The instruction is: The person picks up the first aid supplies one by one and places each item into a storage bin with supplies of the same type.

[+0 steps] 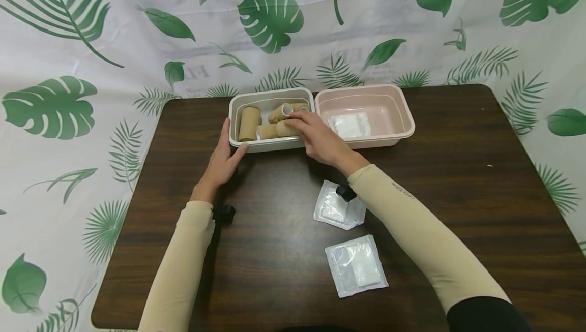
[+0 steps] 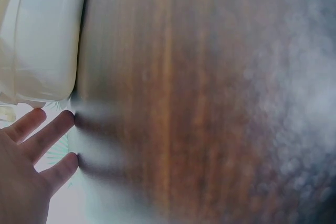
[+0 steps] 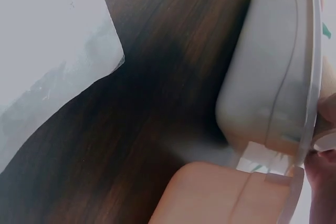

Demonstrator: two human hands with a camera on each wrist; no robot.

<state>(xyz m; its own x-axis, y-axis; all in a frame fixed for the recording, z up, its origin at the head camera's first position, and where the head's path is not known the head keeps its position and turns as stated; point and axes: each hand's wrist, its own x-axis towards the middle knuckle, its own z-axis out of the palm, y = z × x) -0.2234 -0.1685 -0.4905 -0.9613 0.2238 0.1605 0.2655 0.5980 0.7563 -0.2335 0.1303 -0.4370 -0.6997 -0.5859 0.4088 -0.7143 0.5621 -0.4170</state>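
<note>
**Right hand [image 1: 320, 141] on a cardboard tube [image 1: 286, 129], close to the near wall of the gray bin [image 1: 274, 145]**

The tube lies inside the gray bin, toward its four-o'clock corner, its long axis running roughly nine to three, in line with the near wall. From the right hand it sits between nine and ten o'clock; the fingers curl over its three-o'clock end, pinching it, and hide that end from the head view. The right hand is clearly the nearer. From the left hand [image 1: 223, 165] the tube lies at about two o'clock, well apart; those fingers are straight and spread at the bin's nine-o'clock end, the thumb on the near rim, holding no tube. The pink bin [image 1: 388, 113] stands just beside the gray one at three o'clock, with a white packet [image 1: 351, 125] inside.
</note>
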